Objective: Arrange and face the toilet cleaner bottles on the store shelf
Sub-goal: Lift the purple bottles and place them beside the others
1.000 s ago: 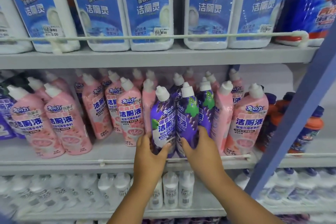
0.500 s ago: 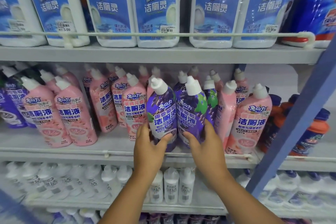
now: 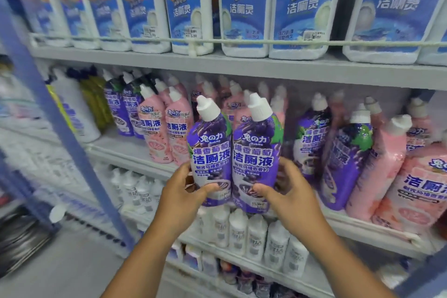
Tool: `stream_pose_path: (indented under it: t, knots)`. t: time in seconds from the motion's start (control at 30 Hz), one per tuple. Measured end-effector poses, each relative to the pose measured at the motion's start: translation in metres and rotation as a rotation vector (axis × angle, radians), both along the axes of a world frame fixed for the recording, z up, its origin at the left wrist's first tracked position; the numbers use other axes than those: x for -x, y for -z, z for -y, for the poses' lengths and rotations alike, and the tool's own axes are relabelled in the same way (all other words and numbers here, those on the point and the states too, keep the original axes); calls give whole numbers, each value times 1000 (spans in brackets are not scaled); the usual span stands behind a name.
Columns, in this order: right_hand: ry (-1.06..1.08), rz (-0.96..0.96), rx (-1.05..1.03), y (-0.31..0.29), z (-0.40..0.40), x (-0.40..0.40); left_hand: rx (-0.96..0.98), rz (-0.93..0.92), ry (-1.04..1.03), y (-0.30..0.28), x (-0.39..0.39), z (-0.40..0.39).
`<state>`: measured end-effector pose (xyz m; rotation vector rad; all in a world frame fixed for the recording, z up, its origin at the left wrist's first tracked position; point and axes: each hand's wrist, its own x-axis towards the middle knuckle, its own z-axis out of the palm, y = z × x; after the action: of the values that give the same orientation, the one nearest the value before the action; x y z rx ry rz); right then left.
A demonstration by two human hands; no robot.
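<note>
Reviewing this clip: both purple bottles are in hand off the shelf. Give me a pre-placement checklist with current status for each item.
1. Left hand grips left purple bottle: ok.
2. Right hand grips right purple bottle: ok.
3. Both labels face the camera: ok.
4. White caps in place: ok.
5. Bottles upright: not ok, both tilt slightly.
6. Free slot beside the purple bottles at far left on the middle shelf: cannot tell.

Grey metal shelves [image 3: 242, 68] run from nine o'clock to three o'clock, each with a thin white rail [image 3: 266, 42] along its front. A blue upright post [image 3: 55, 113] slants from eleven o'clock toward six. Grey floor [image 3: 60, 271] shows at seven o'clock. The light is flat and even.
</note>
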<state>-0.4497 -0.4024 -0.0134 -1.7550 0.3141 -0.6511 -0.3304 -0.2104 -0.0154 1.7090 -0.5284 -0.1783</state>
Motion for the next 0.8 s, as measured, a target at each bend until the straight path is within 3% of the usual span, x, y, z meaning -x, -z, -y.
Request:
stream_pose_path:
  t: [0.17,0.5,0.8]
  knots:
    - [-117,-48,-70,8,-67,-53,-4,-19,-89,8,-41,-73]
    - [-88,-66,-98,15,-208,-197,-5,-26,-109,1,-189,-213]
    - [-70,6,-38,23,-235,-298,12,-23,-92,-7,-286,-232]
